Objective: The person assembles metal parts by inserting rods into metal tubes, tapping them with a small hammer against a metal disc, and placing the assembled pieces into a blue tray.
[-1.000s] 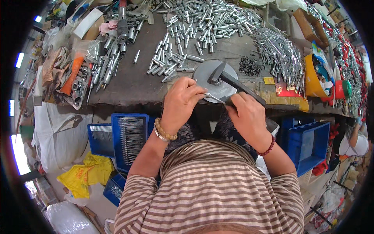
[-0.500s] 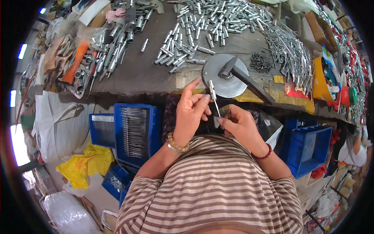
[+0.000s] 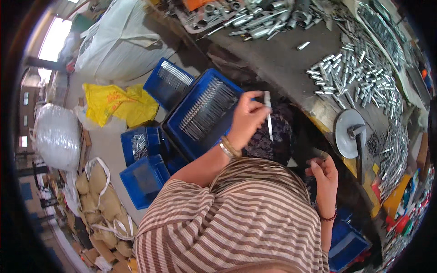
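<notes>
My left hand (image 3: 248, 119) holds a slim metal rod with a thicker silvery sleeve (image 3: 267, 99), pinched near its top. The thin shaft points down, next to a blue bin (image 3: 178, 123) lined with rows of similar metal rods (image 3: 207, 109). My right hand (image 3: 324, 179) is apart from it, below the bench edge, fingers loosely bent and apart with nothing visible in them. A hammer (image 3: 358, 150) lies across a round metal plate (image 3: 344, 136) on the bench, beyond my right hand.
Loose metal sleeves (image 3: 353, 75) and a heap of thin rods (image 3: 395, 159) cover the bench (image 3: 282, 57). Smaller blue bins (image 3: 144, 179) stand at the left, beside a yellow plastic bag (image 3: 119, 103) and a wrapped white bundle (image 3: 57, 136). Sockets and tools (image 3: 209, 13) lie at the far bench edge.
My body and view have turned left, toward the blue bins. My right hand has let go of the rod's shaft and moved away; my left hand has carried the rod beside the bin.
</notes>
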The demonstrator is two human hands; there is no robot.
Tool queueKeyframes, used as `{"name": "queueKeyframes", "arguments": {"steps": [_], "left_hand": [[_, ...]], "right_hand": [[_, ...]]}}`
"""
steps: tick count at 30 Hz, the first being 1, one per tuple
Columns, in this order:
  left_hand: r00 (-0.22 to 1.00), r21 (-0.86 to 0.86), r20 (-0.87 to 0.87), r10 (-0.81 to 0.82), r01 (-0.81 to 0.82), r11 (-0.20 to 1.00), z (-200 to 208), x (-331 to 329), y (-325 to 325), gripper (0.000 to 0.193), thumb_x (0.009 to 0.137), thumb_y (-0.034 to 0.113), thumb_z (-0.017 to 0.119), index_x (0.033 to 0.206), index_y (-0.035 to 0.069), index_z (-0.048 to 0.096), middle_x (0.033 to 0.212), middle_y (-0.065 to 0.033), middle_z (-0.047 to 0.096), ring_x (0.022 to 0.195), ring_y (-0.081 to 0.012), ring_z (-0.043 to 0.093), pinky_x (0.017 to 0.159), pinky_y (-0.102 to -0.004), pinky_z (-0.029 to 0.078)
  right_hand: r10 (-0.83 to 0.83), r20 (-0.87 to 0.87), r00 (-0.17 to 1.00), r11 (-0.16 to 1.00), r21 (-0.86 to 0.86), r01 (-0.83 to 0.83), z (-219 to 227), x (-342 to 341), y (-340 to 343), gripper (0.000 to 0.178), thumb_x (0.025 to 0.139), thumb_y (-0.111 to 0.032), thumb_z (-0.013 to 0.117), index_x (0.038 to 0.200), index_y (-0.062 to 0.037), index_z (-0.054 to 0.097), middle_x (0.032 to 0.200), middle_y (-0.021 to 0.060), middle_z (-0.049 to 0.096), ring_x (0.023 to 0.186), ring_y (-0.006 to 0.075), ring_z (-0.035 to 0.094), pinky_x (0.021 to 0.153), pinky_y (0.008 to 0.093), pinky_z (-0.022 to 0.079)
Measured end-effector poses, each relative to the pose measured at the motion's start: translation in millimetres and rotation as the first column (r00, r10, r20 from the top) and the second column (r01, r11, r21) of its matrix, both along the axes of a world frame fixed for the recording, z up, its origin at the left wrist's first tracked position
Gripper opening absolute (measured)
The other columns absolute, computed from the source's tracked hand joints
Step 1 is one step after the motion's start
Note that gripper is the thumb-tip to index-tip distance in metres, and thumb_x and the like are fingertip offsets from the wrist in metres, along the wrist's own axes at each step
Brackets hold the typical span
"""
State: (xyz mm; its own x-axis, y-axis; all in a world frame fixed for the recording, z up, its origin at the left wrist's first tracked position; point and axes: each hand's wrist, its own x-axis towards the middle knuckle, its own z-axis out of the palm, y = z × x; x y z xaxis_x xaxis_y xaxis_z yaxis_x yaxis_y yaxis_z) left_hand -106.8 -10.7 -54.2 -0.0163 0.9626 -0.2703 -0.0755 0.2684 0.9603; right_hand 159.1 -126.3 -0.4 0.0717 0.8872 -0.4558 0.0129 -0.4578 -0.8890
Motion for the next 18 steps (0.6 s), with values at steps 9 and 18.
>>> {"name": "queueKeyframes", "arguments": {"steps": [9,18], "left_hand": [[0.848,-0.202,-0.257,0.463,-0.516,0.832,-164.1,-167.7,19.0,0.051,0.088,0.008,0.077,0.135,0.006,0.055,0.098,-0.0098,0.070,0.074,-0.0155,0.064,0.060,-0.0300,0.053],[0.722,-0.052,-0.506,0.472,-0.572,0.818,-214.6,-199.8,81.5,0.042,0.086,0.008,0.079,0.124,0.002,0.060,0.082,-0.0126,0.074,0.063,-0.0200,0.070,0.054,-0.0357,0.056]], "right_hand": [[0.063,-0.057,0.996,0.996,-0.060,-0.066,-19.3,-7.3,8.0,0.024,0.103,-0.007,0.061,0.127,-0.0006,0.064,0.103,0.0041,0.069,0.086,0.0109,0.066,0.080,0.0281,0.055],[0.035,-0.048,0.998,0.997,-0.061,-0.038,-19.9,-6.8,5.6,0.021,0.104,-0.006,0.060,0.123,-0.0006,0.066,0.101,0.0035,0.069,0.086,0.0106,0.066,0.079,0.0278,0.055]]}}
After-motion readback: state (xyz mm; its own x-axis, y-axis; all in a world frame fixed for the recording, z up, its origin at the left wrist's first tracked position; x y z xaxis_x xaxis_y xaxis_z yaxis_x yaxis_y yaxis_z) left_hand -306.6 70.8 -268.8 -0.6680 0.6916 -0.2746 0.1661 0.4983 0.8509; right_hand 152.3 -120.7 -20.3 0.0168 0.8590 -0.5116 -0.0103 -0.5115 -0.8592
